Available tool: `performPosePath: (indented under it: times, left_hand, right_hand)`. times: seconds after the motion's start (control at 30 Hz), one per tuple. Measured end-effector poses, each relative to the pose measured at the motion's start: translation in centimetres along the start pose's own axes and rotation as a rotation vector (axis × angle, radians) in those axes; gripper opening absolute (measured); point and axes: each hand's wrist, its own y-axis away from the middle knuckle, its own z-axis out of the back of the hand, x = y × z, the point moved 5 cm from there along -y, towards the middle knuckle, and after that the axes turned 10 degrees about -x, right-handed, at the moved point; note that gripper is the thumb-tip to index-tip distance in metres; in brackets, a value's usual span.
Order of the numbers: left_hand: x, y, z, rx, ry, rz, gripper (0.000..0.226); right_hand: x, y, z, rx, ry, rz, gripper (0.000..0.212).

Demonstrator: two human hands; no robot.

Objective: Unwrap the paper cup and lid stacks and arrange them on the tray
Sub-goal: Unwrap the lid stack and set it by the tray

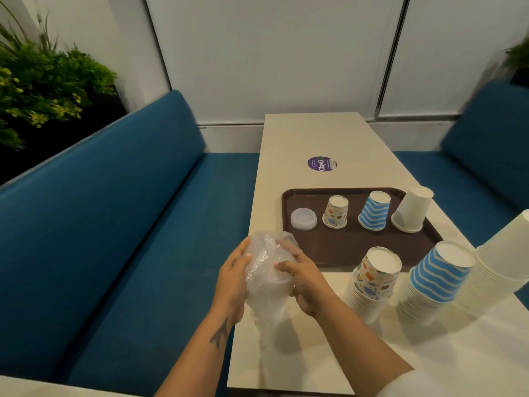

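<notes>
Both hands grip the wrapped lid stack (266, 277) above the table (300, 353) edge: left hand (233, 279) curled round its left side, right hand (305, 277) fingers pinching the wrap (262, 253) (loose, bunched on top). Just right: three cup stacks, printed (372, 282), striped (435, 282), white (498, 262). Beyond, the tray (343, 247) holds bare lids (303, 219) plus three upturned cups: printed (335, 212), striped (374, 211), white (412, 209).

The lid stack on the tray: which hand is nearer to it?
Right. The right hand grips the plastic wrap just below the lid stack at the tray edge; the left hand holds the wrap's far side.
</notes>
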Motion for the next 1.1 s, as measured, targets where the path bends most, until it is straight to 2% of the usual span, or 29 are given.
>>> performPosePath:
  times: [0.03, 0.1, 0.13, 0.23, 0.3, 0.47, 0.73, 0.97, 1.1]
  left_hand:
    - [0.0, 0.1, -0.1, 0.012, 0.004, 0.027, 0.036]
    - [0.4, 0.0, -0.2, 0.038, 0.021, 0.079, 0.069]
    - [0.2, 0.0, -0.3, 0.039, 0.023, 0.076, 0.070]
    - [-0.1, 0.0, -0.3, -0.054, -0.008, 0.038, 0.031]
    - [0.0, -0.1, 0.0, -0.155, 0.003, 0.037, 0.020]
    - [0.5, -0.5, 0.9, -0.304, 0.008, 0.042, 0.024]
    - [0.5, -0.8, 0.5, -0.346, -0.066, -0.006, 0.019]
    - [0.2, -0.2, 0.1, -0.258, 0.014, 0.027, 0.017]
    - [0.4, -0.2, 0.2, -0.241, 0.107, 0.133, 0.025]
  right_hand:
    - [0.1, 0.1, -0.1, -0.005, 0.002, 0.005, 0.048]
    - [0.2, 0.2, -0.1, -0.017, -0.002, 0.020, 0.047]
    - [0.2, 0.2, -0.1, -0.025, -0.007, 0.022, 0.046]
    - [0.1, 0.3, -0.2, -0.036, -0.023, 0.014, 0.046]
    - [0.2, 0.4, -0.2, -0.030, -0.022, 0.022, 0.044]
    - [-0.2, 0.2, -0.2, -0.023, -0.032, 0.028, 0.019]
    - [-0.5, -0.1, -0.3, -0.002, -0.041, 0.009, 0.048]
    - [-0.1, 0.1, -0.2, -0.080, -0.051, -0.024, 0.026]
    - [0.1, 0.1, -0.3, -0.110, -0.043, -0.024, 0.042]
